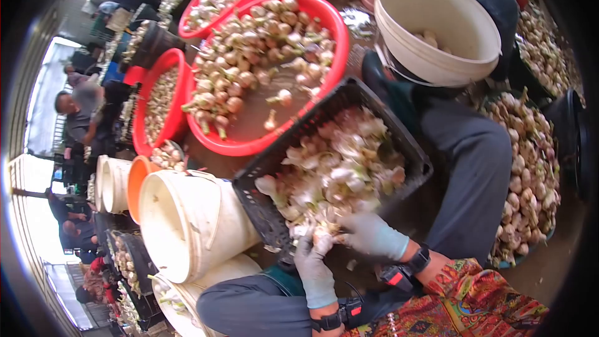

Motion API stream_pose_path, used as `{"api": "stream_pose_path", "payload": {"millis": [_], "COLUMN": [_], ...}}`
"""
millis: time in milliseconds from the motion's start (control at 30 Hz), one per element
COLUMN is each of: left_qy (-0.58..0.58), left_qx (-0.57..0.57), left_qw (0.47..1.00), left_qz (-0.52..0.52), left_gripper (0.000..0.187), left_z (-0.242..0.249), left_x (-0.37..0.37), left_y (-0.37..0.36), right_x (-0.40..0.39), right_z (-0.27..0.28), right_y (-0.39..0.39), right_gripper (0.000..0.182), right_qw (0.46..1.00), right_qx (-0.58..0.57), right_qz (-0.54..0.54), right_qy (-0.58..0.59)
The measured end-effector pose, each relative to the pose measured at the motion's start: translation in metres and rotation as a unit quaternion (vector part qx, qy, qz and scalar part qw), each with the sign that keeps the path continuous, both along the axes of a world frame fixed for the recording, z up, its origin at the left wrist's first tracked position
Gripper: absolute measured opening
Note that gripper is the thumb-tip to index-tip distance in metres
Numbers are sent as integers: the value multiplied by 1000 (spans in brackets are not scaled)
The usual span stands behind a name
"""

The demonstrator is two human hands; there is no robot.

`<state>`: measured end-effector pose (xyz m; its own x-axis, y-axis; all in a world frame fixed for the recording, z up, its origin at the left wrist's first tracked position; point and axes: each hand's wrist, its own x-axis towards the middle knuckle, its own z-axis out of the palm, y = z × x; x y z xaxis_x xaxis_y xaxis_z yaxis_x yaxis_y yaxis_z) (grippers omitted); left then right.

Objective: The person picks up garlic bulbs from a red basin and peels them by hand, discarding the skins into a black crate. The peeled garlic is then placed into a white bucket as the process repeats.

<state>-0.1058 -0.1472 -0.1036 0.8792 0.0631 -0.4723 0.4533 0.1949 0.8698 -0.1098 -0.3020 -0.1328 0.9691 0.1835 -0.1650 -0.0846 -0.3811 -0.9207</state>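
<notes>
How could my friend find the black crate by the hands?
Find the big red tub at the top middle. Just below, the black crate sits between that tub and the gloved left hand and right hand. Unlike the round tub and white bucket beside it, it's rectangular.

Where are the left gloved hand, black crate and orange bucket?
Left gloved hand (314, 265): head view, back of the glove.
Black crate (400, 130): head view, wall on the image's right.
Orange bucket (138, 178): head view, visible orange side.
</notes>
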Motion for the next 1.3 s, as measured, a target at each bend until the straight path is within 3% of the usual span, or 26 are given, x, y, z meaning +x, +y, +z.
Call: {"api": "stream_pose_path", "payload": {"millis": [33,100,133,200,233,333,367,433,467,500,567,600,700,733,767,833,900,967,1000,1033,1067,1100,1167,1233,1300], "left_qy": [-20,-8,-14,-83,-85,-59,-60,-69,-83,-77,-67,-41,-37,-16,0,-23,-49,-76,-90,-90,-91,-93,-111,-186,-184], "left_qx": [-7,-33,-33,-84,-85,98,83,-56,-73,-81,-53,-44,-165,-189,-315,-428,-442,-352,-377,-379,-327,-273,-211,-33,-6], "left_qw": [1000,999,999,989,989,984,988,992,991,992,992,995,981,982,949,903,896,932,922,921,940,957,971,982,983], "left_qz": [-22,-39,-37,-92,-87,-133,-120,-86,-78,-66,-90,-85,-92,9,0,1,-17,33,9,9,20,31,17,-17,-28], "left_gripper": [39,41,41,40,40,41,39,40,42,38,37,36,46,51,54,56,55,54,49,49,45,42,38,38,40], "left_z": [3,12,16,24,28,35,37,25,20,17,1,4,-13,-1,-3,5,15,25,22,20,18,16,13,8,9], "left_x": [0,-1,-1,-1,-4,-6,-4,-5,-5,-4,3,5,4,3,3,5,5,3,3,3,2,2,0,-1,-1], "left_y": [1,3,4,5,5,3,2,2,1,-1,4,0,19,4,15,14,15,10,12,11,9,5,-3,-7,-10], "right_x": [2,4,1,-2,-3,-6,-3,4,6,6,6,6,17,22,26,37,42,31,24,12,7,2,-1,2,1], "right_z": [0,-6,-7,5,5,20,35,27,35,28,7,10,-3,-6,-10,-21,-5,11,23,31,23,37,41,34,30], "right_y": [-1,-2,-6,-10,-7,1,-1,-5,-12,-7,6,11,14,14,11,1,-8,-18,-20,-17,-9,-6,2,5,4], "right_gripper": [34,34,36,37,37,39,41,42,42,39,33,30,24,18,12,14,22,34,34,34,31,30,25,23,22], "right_qw": [1000,994,975,883,884,956,906,905,948,931,983,978,988,981,972,952,944,942,959,971,987,984,984,986,994], "right_qx": [13,109,211,416,414,291,386,378,248,307,159,175,65,28,-9,-132,-284,-277,-205,-130,76,151,124,98,31], "right_qz": [-3,-1,-9,-64,-60,-18,-33,-47,-38,-56,-76,-108,-142,-191,-235,-245,-167,-192,-189,-184,-138,-99,-122,-132,-109], "right_qy": [20,-8,65,208,209,34,169,190,198,187,-47,-46,6,-5,-21,-130,7,-11,-48,-79,-32,6,-27,3,-6]}}
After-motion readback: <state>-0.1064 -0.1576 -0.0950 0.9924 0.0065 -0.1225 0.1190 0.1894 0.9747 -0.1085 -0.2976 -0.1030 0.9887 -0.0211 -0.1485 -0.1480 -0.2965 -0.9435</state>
